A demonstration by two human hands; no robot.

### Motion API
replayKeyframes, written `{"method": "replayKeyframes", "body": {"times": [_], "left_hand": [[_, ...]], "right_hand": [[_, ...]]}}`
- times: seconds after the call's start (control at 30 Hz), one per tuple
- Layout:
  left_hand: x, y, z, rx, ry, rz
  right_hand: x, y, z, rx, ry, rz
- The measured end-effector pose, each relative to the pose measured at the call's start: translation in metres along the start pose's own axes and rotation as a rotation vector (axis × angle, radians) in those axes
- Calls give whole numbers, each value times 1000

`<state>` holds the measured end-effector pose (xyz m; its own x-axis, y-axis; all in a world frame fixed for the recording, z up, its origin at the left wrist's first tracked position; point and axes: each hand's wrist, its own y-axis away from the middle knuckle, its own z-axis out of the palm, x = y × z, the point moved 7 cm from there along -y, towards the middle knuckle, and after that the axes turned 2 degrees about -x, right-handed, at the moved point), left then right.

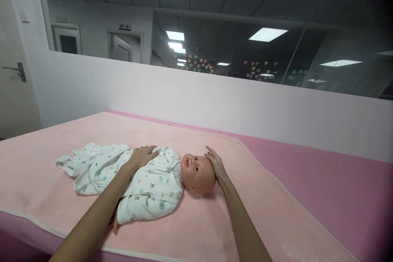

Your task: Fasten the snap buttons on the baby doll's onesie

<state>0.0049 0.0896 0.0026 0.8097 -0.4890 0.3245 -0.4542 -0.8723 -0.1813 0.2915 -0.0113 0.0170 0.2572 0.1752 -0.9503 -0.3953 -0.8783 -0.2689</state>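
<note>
A baby doll (196,174) lies on its back with its head to the right and its feet to the left. It wears a white printed sleepsuit (150,188) with small animal and heart patterns. My left hand (143,156) rests flat across the doll's middle, fingers stretched out over the cloth. Against the top of the doll's bald head lies my right hand (215,163), open, with its fingers extended. One small doll hand (115,221) shows at the near sleeve, partly behind my left forearm.
Under the doll is a peach blanket (76,131) with a pale edging, spread over a pink padded surface (307,168). Behind it runs a low white wall (184,94) with windows above. A door with a lever handle (19,71) stands at the left.
</note>
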Motion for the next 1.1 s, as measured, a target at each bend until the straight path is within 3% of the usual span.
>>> {"method": "replayKeyframes", "body": {"times": [0.13, 0.2, 0.37, 0.6, 0.83, 1.1], "left_hand": [[-1, 0, 1, -8, 7, -5], [-2, 0, 0, -4, 9, -10], [-1, 3, -3, 9, -1, -17], [0, 4, -2, -2, 8, -2], [0, 4, -3, 13, 1, 1], [-1, 3, -2, 34, -14, 0]], "right_hand": [[-1, 9, 18, -245, -105, 68], [-3, 15, 22, -285, -139, 89], [-7, 18, 20, -226, -166, 64], [-2, 3, 1, 20, -187, -32], [-6, 16, 20, -246, -200, 45], [-3, 3, 5, -25, -201, -53]]}}
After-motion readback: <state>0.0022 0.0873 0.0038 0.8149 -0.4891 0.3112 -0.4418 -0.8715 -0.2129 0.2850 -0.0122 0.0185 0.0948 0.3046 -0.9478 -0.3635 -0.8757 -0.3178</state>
